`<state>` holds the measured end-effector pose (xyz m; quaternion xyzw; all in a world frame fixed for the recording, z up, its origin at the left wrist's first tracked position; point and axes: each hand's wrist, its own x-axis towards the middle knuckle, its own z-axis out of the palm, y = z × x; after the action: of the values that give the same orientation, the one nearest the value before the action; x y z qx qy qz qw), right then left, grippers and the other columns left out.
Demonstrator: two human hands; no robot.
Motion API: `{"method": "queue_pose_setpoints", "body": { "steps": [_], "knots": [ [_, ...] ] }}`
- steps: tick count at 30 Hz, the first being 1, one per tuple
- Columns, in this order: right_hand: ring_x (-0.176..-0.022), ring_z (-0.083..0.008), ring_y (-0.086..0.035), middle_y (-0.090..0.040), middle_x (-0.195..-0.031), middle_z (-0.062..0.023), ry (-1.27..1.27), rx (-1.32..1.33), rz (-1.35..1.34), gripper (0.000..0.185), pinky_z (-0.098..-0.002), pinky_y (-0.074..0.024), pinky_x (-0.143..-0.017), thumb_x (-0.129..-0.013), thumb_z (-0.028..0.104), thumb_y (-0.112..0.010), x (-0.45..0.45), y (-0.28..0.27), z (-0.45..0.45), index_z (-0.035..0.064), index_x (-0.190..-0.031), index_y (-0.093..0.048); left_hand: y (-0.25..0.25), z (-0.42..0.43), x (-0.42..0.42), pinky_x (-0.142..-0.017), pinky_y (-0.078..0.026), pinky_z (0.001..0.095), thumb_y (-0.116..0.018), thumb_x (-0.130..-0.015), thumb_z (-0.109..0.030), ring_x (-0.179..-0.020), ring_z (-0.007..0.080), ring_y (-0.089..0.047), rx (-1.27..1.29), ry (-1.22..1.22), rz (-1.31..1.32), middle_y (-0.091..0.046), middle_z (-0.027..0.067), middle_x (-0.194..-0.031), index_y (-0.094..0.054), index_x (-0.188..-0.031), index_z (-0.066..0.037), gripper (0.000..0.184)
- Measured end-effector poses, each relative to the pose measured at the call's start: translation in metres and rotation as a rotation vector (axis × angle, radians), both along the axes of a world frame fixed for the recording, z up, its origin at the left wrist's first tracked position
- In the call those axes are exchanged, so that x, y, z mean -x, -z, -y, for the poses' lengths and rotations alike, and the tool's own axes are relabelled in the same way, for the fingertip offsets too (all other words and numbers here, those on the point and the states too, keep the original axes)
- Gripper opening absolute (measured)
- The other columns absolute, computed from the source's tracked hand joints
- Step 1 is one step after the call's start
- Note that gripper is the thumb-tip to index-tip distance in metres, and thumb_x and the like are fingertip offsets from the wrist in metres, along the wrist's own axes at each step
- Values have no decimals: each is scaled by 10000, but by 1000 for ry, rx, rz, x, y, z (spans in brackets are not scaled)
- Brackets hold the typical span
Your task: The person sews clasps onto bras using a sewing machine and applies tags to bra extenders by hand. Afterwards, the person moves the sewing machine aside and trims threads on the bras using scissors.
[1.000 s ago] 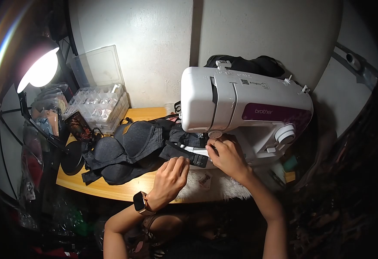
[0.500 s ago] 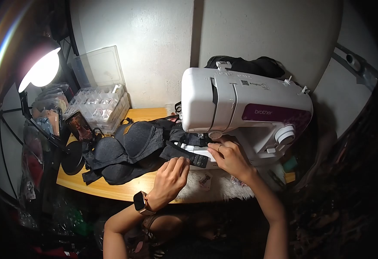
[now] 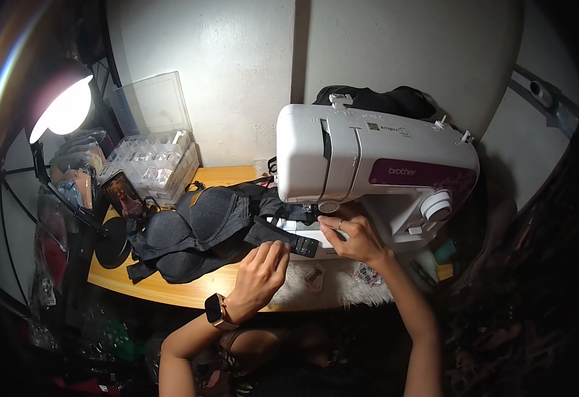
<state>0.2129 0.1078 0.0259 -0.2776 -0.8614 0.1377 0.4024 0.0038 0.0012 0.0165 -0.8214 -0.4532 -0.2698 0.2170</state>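
Note:
A black padded bra [image 3: 213,215] lies across the table's front and the sewing machine's bed. One end of its back band [image 3: 302,246], with rows of eyelets, hangs over the front of the white bed. My left hand [image 3: 261,268], wearing a watch, is closed on the band's lower edge. Under the head of the white sewing machine [image 3: 316,155], another part of the bra reaches the needle area. My right hand [image 3: 354,237] is right beside it, thumb and fingers drawn together; what they pinch is partly hidden. A pale sliver shows between these fingers, too small to identify.
A lit desk lamp [image 3: 64,106] and a phone [image 3: 124,193] stand left of the bra. Behind them is a clear compartment box [image 3: 150,162], lid raised. White fur [image 3: 289,291] with paper tags lies along the table's front. Dark fabric [image 3: 395,99] sits behind the machine.
My right hand has shifted slightly, its fingers moving a little beside the needle area. My left hand stays on the band, and the bra is almost unmoved.

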Motion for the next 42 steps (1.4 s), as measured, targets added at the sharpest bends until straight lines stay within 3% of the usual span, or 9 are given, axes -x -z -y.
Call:
{"method": "queue_pose_setpoints", "body": {
  "steps": [6, 8, 15, 20, 25, 26, 30, 36, 42],
  "knots": [
    [-803, -269, -651, -657, -921, -145, -7, -53, 6, 197, -326, -515, -734, -776, 135, -676, -2, -7, 0, 28, -939, -703, -2, 0, -1, -666, -476, 303, -600, -708, -31, -841, 217, -592, -24, -16, 40, -591, 102, -942, -621, -994, 25, 292],
    [-974, -271, -609, -648, -1017, -162, 14, 79, 50, 210, -330, -461, -869, -774, 141, -688, -3, -12, 1, 59, -966, -711, -2, 1, -1, -667, -476, 303, -602, -707, -32, -841, 217, -592, -13, -19, 40, -592, 102, -942, -623, -993, 25, 293],
    [-944, -264, -618, -653, -1012, -150, 8, 105, 81, 208, -326, -462, -862, -782, 143, -680, -4, -11, -3, 58, -970, -709, -3, 0, 1, -711, -476, 301, -564, -733, -62, -864, 231, -567, -12, 9, -5, -567, 136, -956, -595, -1014, 83, 318],
    [-878, -269, -616, -636, -960, -129, -33, 9, -2, 193, -338, -478, -801, -785, 135, -644, -4, -1, -8, 39, -941, -706, -11, -9, -5, -763, -479, 317, -571, -742, -59, -883, 239, -577, -124, -48, -11, -575, 140, -968, -601, -1016, 76, 307],
    [-824, -283, -609, -643, -894, -130, 29, -101, 14, 141, -344, -478, -748, -758, 84, -623, -7, -9, -6, 12, -859, -691, -13, -24, -20, -629, -454, 265, -565, -723, -58, -771, 182, -512, -79, -28, -37, -487, 80, -822, -591, -992, 78, 303],
    [-798, -287, -607, -647, -869, -127, 68, -60, 16, 129, -346, -478, -730, -749, 72, -620, -8, -9, -4, 7, -840, -683, -6, -26, -23, -633, -472, 284, -588, -686, -58, -823, 203, -547, 9, -64, -18, -554, 103, -961, -582, -1085, 62, 417],
    [-742, -286, -602, -648, -836, -128, 132, -37, 65, 136, -349, -474, -712, -743, 73, -626, -11, -3, -1, 8, -849, -682, -8, -30, -30, -634, -488, 280, -572, -698, -54, -844, 204, -529, 11, -64, 28, -522, 105, -941, -572, -1060, 84, 387],
    [-715, -258, -642, -668, -795, -150, 58, -143, -34, 152, -324, -503, -699, -757, 142, -671, -6, -8, 3, 32, -860, -697, -9, -36, -30, -620, -500, 271, -565, -706, -57, -844, 203, -513, 15, -61, 39, -498, 102, -907, -573, -1037, 93, 364],
    [-540, -215, -647, -677, -719, -139, 51, -170, 16, 243, -283, -500, -517, -768, 231, -710, -3, -1, 0, 40, -918, -711, -9, -37, -30, -616, -500, 272, -567, -700, -51, -852, 206, -515, 40, -51, 67, -500, 102, -911, -571, -1044, 89, 372]
  ]
}}
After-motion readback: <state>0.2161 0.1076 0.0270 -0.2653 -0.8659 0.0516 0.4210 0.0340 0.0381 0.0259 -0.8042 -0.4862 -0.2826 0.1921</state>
